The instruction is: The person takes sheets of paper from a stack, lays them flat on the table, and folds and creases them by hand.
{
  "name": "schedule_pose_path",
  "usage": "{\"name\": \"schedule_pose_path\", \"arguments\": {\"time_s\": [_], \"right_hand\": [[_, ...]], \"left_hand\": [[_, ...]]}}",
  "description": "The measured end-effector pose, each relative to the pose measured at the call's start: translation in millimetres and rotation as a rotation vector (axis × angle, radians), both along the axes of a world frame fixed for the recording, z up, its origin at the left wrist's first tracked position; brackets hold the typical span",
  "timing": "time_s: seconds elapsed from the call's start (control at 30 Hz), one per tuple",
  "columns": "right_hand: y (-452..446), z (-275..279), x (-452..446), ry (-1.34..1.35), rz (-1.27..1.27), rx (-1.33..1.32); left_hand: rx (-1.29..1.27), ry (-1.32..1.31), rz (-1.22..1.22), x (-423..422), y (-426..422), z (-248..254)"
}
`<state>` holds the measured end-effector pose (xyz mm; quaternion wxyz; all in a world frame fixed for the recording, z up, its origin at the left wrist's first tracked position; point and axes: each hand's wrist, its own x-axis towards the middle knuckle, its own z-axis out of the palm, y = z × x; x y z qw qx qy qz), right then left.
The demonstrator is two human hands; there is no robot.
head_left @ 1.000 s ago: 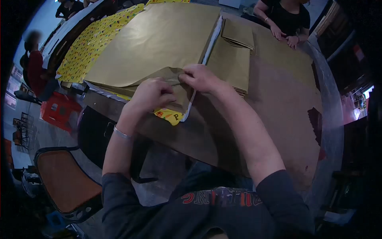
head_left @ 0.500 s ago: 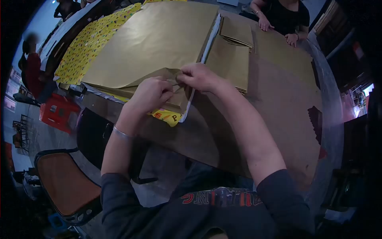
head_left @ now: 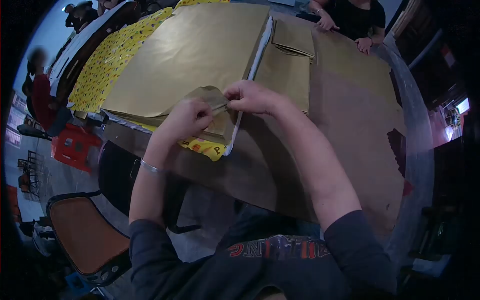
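A large stack of brown paper sheets point(head_left: 200, 45) lies on the table, its near corner lifted and folded back. My left hand point(head_left: 188, 117) is closed at that raised corner, fingers curled on the brown paper. My right hand point(head_left: 250, 97) pinches the same lifted corner from the right side. Under the stack, yellow printed paper point(head_left: 205, 149) and a white edge stick out below my hands. To the right of the stack lie folded brown paper pieces point(head_left: 285, 75) in a pile.
Yellow patterned paper point(head_left: 107, 65) extends at the left. Across the table, a person's hands point(head_left: 365, 45) rest near the edge. Another person in red point(head_left: 42, 100) is at the far left, near a red stool point(head_left: 75, 147). A brown chair point(head_left: 87, 232) stands at lower left.
The raised paper corner stands up a little more between my hands, and my left hand has shifted slightly left. The person across has moved one hand back along the table edge.
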<state>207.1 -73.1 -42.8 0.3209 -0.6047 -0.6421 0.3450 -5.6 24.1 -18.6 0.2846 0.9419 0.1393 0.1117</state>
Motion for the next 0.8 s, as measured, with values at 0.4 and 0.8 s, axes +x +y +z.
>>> {"name": "schedule_pose_path", "arguments": {"time_s": [0.4, 0.8], "right_hand": [[-0.6, 5.3, 0.1, -0.054, 0.049, -0.050], [-7.3, -9.3, -15.4, -0.353, -0.035, 0.281]], "left_hand": [[-0.095, 0.044, 0.036, -1.4, 3.8, -4.3], [-0.123, 0.011, 0.066, -8.7, -0.7, -3.6]]}}
